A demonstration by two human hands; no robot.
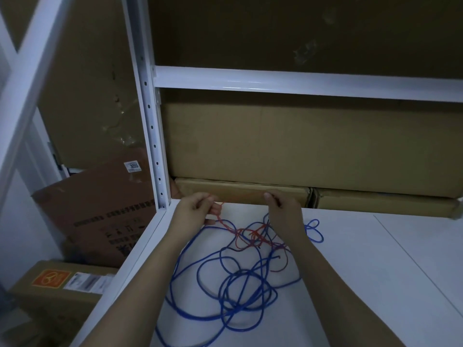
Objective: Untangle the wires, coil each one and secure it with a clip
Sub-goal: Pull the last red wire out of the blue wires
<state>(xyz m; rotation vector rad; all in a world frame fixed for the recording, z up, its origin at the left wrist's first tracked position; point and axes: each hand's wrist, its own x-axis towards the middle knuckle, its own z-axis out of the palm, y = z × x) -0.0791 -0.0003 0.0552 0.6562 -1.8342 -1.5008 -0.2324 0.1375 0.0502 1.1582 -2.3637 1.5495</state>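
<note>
both forearms reach forward over the white tabletop (363, 259), roughly parallel, wrists bent so the hands sit at its far edge, just in front of the flat cardboard boxes (250, 194) on the shelf. the left hand (198, 209) is to the left of the tangle, the right hand (283, 209) above its far side, the two apart from each other.

the blue wire (225, 284) lies on the tabletop between the forearms in many loose, overlapping loops, with a small loop out past the right wrist. the red wire (250, 236), thinner, is knotted through the far part of the blue loops.

the left hand's fingers are curled and pinch the red wire, which runs taut from them down into the tangle. the right hand's fingers curl downward over the blue strands; whether they actually grip one i cannot tell.
</note>
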